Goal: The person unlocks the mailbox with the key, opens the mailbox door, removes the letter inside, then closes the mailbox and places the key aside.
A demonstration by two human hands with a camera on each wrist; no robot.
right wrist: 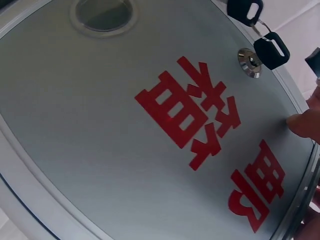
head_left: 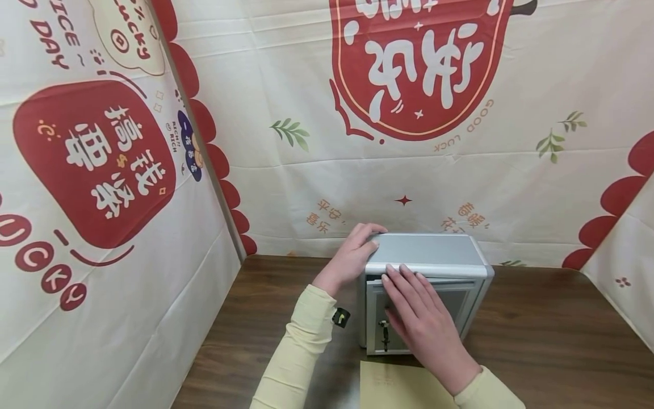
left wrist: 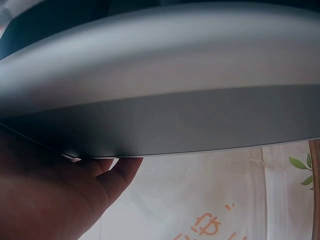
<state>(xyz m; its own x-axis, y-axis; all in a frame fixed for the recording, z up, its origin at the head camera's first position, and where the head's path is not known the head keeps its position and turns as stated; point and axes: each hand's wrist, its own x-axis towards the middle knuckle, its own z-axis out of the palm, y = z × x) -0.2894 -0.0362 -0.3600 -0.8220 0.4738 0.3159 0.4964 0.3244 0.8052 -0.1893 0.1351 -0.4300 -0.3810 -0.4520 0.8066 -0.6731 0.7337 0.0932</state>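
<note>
A small grey metal mailbox (head_left: 426, 250) with red characters on its front stands on the table, its door (right wrist: 100, 130) slightly ajar along the top. My left hand (head_left: 349, 253) grips the box's upper left edge, with its fingers (left wrist: 125, 172) reaching around the far side in the left wrist view. My right hand (head_left: 421, 318) lies over the door with long, straight fingers, fingertips at the front top edge. In the right wrist view its thumb (right wrist: 302, 125) touches the door near a corner. A pair of black-headed keys (right wrist: 271, 50) hangs at the round lock.
A tan envelope or sheet of paper (head_left: 393, 386) lies on the brown wooden table (head_left: 552, 335) in front of the box. Printed cloth walls (head_left: 286, 187) enclose the back and sides. The door has a round window (right wrist: 104, 14).
</note>
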